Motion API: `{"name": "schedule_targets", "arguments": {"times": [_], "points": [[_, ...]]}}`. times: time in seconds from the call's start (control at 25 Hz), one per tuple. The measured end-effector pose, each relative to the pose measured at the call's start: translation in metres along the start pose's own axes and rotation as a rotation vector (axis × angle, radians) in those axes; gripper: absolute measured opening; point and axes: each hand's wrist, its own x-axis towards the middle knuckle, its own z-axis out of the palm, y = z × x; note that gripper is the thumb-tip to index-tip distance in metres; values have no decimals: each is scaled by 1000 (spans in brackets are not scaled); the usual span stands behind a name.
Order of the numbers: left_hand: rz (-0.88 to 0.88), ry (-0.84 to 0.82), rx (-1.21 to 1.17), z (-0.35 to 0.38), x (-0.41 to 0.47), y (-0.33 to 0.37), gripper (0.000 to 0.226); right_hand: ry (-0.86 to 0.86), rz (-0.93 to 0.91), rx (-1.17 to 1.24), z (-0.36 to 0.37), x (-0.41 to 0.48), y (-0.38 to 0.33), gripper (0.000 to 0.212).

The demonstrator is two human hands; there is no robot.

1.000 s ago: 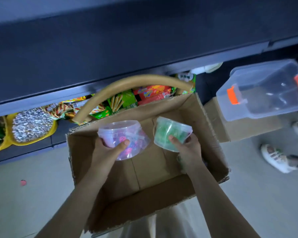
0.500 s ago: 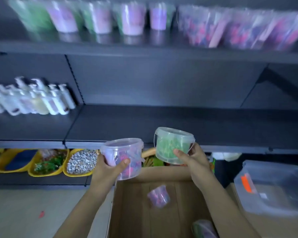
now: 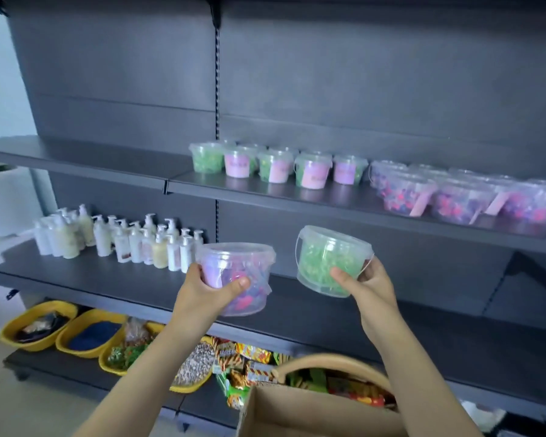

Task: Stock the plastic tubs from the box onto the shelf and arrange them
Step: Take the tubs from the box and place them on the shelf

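purple tub (image 3: pixel 237 280) and green tub (image 3: pixel 327 261) lifted out of box (image 3: pixel 312 414), now raised before the shelves (image 3: pixel 108 280)

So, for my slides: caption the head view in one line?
Left hand holds a clear pink-filled plastic tub, right hand a green-filled tub, before the dark shelf.

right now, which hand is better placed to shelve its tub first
Right, probably. The right hand holds its clear green-filled plastic tub higher, nearly under the green-filled tubs on the dark upper shelf. The left hand holds a clear purple-filled tub that matches the row far right, across the other arm.
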Motion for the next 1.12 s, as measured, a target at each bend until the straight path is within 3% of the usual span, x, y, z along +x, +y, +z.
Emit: {"name": "schedule_targets", "arguments": {"times": [0.12, 0.32, 0.56, 0.8, 0.96, 1.12], "points": [[35, 9, -2, -6, 24, 23, 61, 32, -79, -46, 23, 23, -20, 65], [95, -42, -40, 2, 96, 47, 69, 177, -131, -137, 51, 89, -35, 87], [187, -169, -72, 21, 194, 76, 69, 391, -192, -240, 66, 182, -41, 81], [188, -251, -86, 59, 264, 88, 53, 640, -166, -399, 45, 274, -26, 114], [176, -272, -135, 89, 291, 84, 57, 667, -145, -563, 32, 317, -8, 99], [155, -258, -163, 118, 308, 80, 62, 566, -140, -631, 15, 356, 9, 95]]}}
